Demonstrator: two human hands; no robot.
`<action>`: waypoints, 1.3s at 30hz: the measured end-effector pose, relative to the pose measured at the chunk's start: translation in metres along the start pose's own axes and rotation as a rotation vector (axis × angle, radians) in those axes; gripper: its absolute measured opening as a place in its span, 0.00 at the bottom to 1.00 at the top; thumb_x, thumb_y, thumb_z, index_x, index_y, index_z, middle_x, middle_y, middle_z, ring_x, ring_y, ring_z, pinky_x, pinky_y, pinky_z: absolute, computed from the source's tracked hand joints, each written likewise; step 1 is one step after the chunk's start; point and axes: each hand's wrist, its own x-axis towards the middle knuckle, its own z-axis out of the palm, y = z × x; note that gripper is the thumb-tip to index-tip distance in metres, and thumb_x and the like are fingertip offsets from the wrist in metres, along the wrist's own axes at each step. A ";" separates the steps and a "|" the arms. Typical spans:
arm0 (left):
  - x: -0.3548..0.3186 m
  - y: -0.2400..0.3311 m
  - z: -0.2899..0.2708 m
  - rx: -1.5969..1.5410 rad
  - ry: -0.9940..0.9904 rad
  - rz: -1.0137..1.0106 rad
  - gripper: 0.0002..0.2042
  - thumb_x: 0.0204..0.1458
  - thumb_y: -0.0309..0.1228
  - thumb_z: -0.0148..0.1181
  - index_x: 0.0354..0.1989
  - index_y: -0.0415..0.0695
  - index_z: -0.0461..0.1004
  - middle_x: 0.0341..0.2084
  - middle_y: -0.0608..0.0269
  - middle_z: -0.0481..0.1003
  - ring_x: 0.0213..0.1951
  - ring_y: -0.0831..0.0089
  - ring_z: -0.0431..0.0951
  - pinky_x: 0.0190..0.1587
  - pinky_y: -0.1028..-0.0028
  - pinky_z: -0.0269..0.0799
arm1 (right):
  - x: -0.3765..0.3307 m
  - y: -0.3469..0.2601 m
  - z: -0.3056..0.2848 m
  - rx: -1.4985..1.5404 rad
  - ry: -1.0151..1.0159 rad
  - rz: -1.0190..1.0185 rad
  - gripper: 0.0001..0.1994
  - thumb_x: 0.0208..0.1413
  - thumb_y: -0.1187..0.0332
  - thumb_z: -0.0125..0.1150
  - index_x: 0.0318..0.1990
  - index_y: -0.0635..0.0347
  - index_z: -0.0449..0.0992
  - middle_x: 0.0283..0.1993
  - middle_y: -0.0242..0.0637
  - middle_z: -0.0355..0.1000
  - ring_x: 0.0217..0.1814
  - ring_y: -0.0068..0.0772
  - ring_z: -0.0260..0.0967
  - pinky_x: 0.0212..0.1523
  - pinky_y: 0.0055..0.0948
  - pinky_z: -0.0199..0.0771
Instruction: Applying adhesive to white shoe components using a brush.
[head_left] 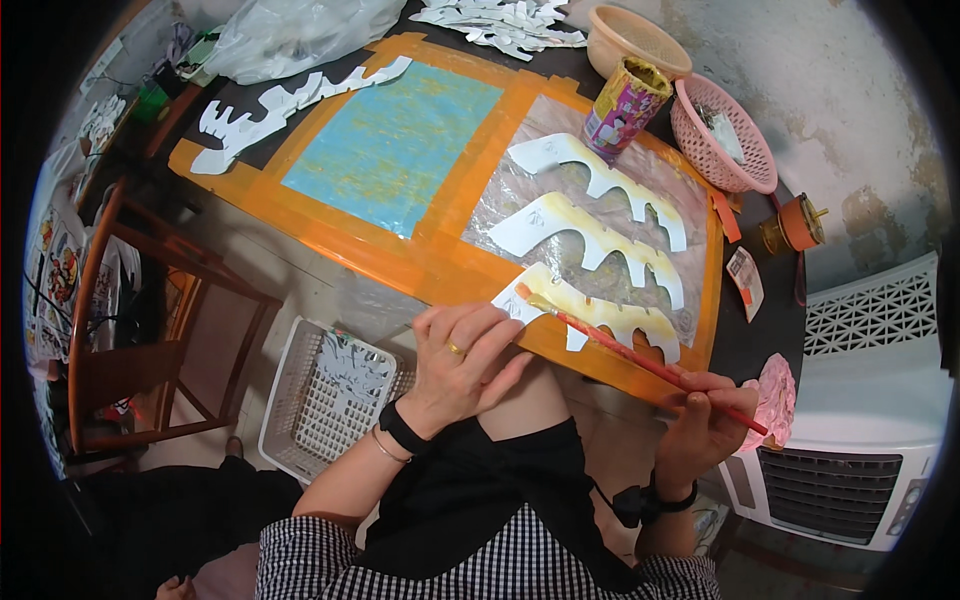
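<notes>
My right hand (705,415) grips the red handle of a paintbrush (640,361), its bristles touching the left part of the nearest white paper cutout (588,305). That cutout is scalloped along its lower edge and brushed with pale yellow. At its left end my left hand (465,350) is closed, fingers bent against the paper by the table's front edge; the thumb's contact is partly hidden. Two similar cutouts, a middle one (580,235) and a far one (590,170), lie beyond it on clear plastic, yellow along their upper edges.
Behind the cutouts stands a paint-smeared purple can (627,108). A pink basket (722,135) and a beige basket (635,42) sit at the back right. White cutouts (270,115) lie left of a blue panel (395,145). Below are a white crate (325,400) and a wooden chair (150,340).
</notes>
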 end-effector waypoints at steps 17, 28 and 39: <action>0.002 0.002 -0.003 0.002 -0.025 -0.019 0.19 0.40 0.35 0.71 0.42 0.48 0.74 0.44 0.67 0.71 0.48 0.68 0.70 0.50 0.65 0.57 | 0.014 -0.005 -0.009 -0.023 -0.014 0.012 0.09 0.58 0.79 0.56 0.38 0.62 0.60 0.35 0.52 0.73 0.35 0.46 0.79 0.25 0.28 0.83; 0.002 0.001 -0.002 0.003 -0.019 -0.011 0.21 0.38 0.35 0.72 0.42 0.49 0.72 0.42 0.65 0.72 0.46 0.65 0.70 0.50 0.63 0.57 | 0.027 -0.002 -0.001 -0.030 -0.012 -0.046 0.09 0.59 0.78 0.56 0.38 0.60 0.60 0.34 0.50 0.74 0.36 0.48 0.79 0.25 0.27 0.82; 0.001 0.000 -0.002 0.013 -0.025 -0.011 0.22 0.37 0.35 0.72 0.42 0.49 0.72 0.41 0.65 0.72 0.45 0.65 0.70 0.49 0.63 0.57 | 0.026 -0.002 -0.009 0.014 -0.030 -0.084 0.10 0.60 0.74 0.58 0.39 0.60 0.60 0.34 0.48 0.73 0.37 0.47 0.79 0.25 0.27 0.82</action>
